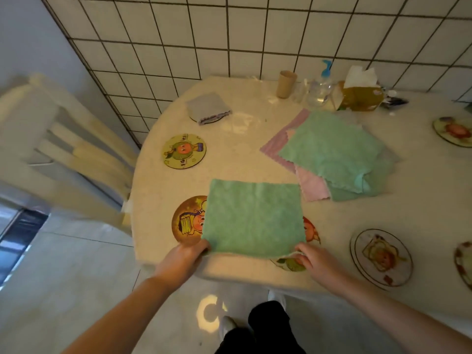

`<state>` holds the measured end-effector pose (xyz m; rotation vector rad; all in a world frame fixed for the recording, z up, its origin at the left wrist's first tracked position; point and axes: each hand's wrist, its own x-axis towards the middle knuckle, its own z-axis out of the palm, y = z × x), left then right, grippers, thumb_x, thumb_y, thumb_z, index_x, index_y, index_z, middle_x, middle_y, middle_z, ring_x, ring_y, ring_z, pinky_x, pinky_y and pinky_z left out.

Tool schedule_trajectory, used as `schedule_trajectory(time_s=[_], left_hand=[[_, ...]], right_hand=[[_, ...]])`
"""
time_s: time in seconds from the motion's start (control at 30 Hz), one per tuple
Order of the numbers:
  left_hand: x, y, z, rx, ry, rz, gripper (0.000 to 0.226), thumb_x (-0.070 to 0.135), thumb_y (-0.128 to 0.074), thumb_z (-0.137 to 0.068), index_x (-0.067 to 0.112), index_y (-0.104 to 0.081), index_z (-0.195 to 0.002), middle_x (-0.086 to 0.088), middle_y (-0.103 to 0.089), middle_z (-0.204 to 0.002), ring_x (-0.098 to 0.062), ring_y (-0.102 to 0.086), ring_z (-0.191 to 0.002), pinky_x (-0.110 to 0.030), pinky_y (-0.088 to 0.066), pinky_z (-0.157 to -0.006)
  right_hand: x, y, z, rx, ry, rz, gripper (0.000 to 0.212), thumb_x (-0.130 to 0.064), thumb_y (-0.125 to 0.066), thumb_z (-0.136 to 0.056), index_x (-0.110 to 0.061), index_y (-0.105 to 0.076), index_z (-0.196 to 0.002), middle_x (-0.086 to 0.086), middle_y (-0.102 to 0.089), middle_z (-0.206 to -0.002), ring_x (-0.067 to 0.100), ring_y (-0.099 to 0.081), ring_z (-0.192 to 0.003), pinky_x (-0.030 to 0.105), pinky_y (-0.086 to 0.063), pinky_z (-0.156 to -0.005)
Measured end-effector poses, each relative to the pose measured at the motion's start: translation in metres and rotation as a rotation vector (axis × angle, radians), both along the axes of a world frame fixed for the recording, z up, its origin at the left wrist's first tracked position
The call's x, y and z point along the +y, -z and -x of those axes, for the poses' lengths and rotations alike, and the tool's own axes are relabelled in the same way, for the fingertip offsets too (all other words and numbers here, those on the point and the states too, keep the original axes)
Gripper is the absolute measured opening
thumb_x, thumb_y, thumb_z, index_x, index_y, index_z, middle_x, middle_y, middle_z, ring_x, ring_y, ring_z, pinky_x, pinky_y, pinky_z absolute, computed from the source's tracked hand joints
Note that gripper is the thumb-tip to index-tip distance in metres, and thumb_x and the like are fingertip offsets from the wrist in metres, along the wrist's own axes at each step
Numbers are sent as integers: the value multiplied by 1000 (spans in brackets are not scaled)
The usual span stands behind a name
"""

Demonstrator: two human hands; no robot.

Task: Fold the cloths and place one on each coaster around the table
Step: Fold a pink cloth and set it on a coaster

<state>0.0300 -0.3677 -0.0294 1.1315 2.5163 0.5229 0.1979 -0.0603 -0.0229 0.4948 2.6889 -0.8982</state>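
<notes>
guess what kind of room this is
Probably a home dining corner or kitchen: a round table against a tiled wall, a chair pulled up, and a tissue box beside a cup.

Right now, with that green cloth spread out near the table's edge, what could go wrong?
1. The green cloth hides parts of two coasters, so a fold might end off-centre.
2. Both hands pinch its near corners at the table edge; letting go could drop it.
3. The cloth pile lies loose and could be dragged.
</notes>
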Motion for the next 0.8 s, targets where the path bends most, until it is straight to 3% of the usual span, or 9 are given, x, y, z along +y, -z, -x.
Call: schedule_trajectory(time_s=[0.07, 0.17, 0.23, 0.3, 0.43, 0.53, 0.63, 0.8], left_hand=[[2, 0, 2, -111, -102, -9, 23, 4, -65, -78, 20, -67, -93, 9, -65, -90, -14, -62, -85, -10, -40, -69], [14, -7, 16, -274, -392, -112, 17, 5, -74, -77, 21, -71, -85, 10, -66, -80, -6, -59, -73, -4, -39, -65], [23, -11, 31, -385, -552, -217, 15, 6, -76, -77, 19, -68, -78, 4, -64, -72, -11, -56, -67, -9, -40, -58], [37, -16, 47, -459, -675, -303, 12, 5, -74, -79, 11, -65, -75, -3, -58, -68, -15, -50, -62, -14, -39, -54], [69, -14, 84, -600, -882, -423, 11, 9, -72, -83, 3, -66, -90, -5, -61, -72, -19, -54, -64, -29, -50, -60], [86, -4, 106, -568, -933, -386, 13, 18, -73, -83, 7, -67, -85, -3, -61, -71, -20, -52, -64, -33, -48, -61], [105, 6, 124, -521, -949, -320, 14, 20, -72, -85, 9, -65, -79, -4, -60, -69, -21, -50, -62, -31, -43, -59], [118, 16, 141, -495, -941, -244, 15, 18, -70, -86, 9, -65, -74, -8, -62, -64, -24, -52, -56, -31, -45, -55]], right_hand=[[2, 2, -3, 21, 38, 36, 4, -22, -60, -90, -21, -63, -93, -5, -66, -87, 9, -60, -77, 32, -51, -71], [10, -3, 10, 112, 264, 97, 10, -19, -73, -79, -23, -66, -84, -12, -65, -77, 4, -62, -74, 16, -48, -64], [19, -10, 27, 155, 418, 135, 11, -21, -75, -77, -21, -65, -80, -13, -63, -74, 4, -60, -72, 15, -46, -62], [31, -13, 47, 180, 519, 185, 8, -21, -73, -79, -18, -65, -79, -6, -66, -73, 12, -63, -70, 26, -53, -62], [55, -11, 90, 207, 626, 302, 9, -17, -67, -85, -9, -64, -82, 9, -67, -78, 18, -60, -69, 35, -53, -66], [62, -3, 112, 176, 653, 330, 21, -16, -62, -88, 5, -62, -84, 18, -61, -71, 21, -52, -64, 29, -44, -55], [73, 10, 127, 136, 658, 321, 20, -15, -60, -90, -5, -59, -73, 6, -55, -62, 17, -48, -56, 22, -39, -50], [85, 20, 137, 96, 602, 241, 23, -22, -59, -90, -6, -61, -74, 5, -58, -62, 16, -51, -54, 29, -45, -53]])
